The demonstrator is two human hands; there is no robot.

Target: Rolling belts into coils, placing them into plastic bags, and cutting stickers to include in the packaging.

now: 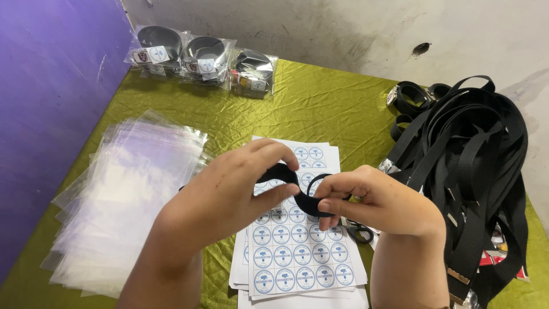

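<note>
Both your left hand (229, 189) and right hand (372, 203) grip one half-rolled strap (297, 191); three bagged rolls (203, 57) upper left, strap pile (469, 166) right remains.

Single head view, downward, close over table (320, 97)

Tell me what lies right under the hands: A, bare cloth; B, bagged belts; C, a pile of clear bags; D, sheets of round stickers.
D: the left hand and right hand hold a black belt over the sticker sheets.
</note>
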